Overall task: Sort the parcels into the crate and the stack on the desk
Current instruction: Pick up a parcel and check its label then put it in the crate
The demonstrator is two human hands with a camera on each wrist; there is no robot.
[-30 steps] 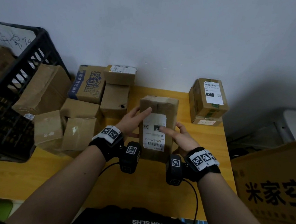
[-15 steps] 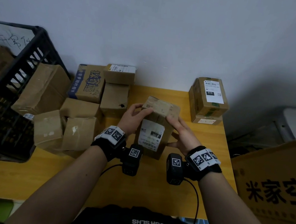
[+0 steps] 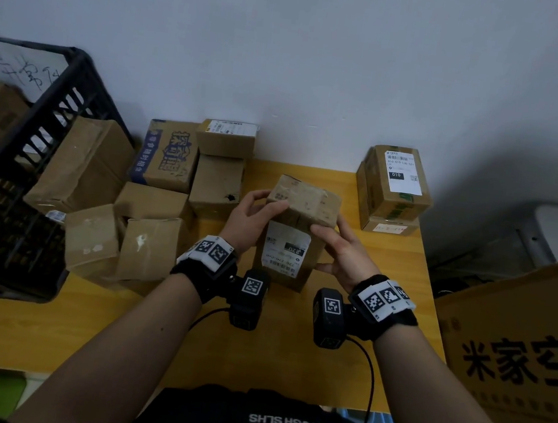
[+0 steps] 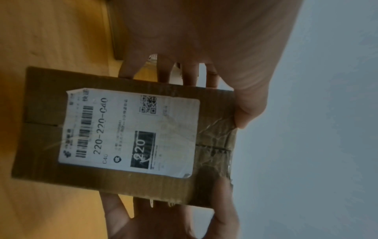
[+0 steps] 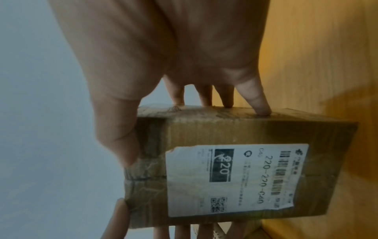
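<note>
A brown cardboard parcel (image 3: 294, 233) with a white "220" shipping label stands on end above the yellow desk (image 3: 291, 343), held between both hands. My left hand (image 3: 253, 213) grips its left side, thumb on the top edge. My right hand (image 3: 339, 248) grips its right side. The label faces me in the left wrist view (image 4: 131, 134) and the right wrist view (image 5: 235, 177). A black crate (image 3: 15, 183) sits at the left. A stack of two labelled boxes (image 3: 395, 189) stands at the desk's back right.
Several unsorted cardboard boxes (image 3: 155, 198) crowd the desk's left half against the crate and the wall. A large yellow carton (image 3: 524, 357) stands off the desk to the right. Bare desk lies in front of me.
The parcel has tipped from lying flat with its label up to standing on end, its top leaning away. Both hands slid up to its upper edges.
</note>
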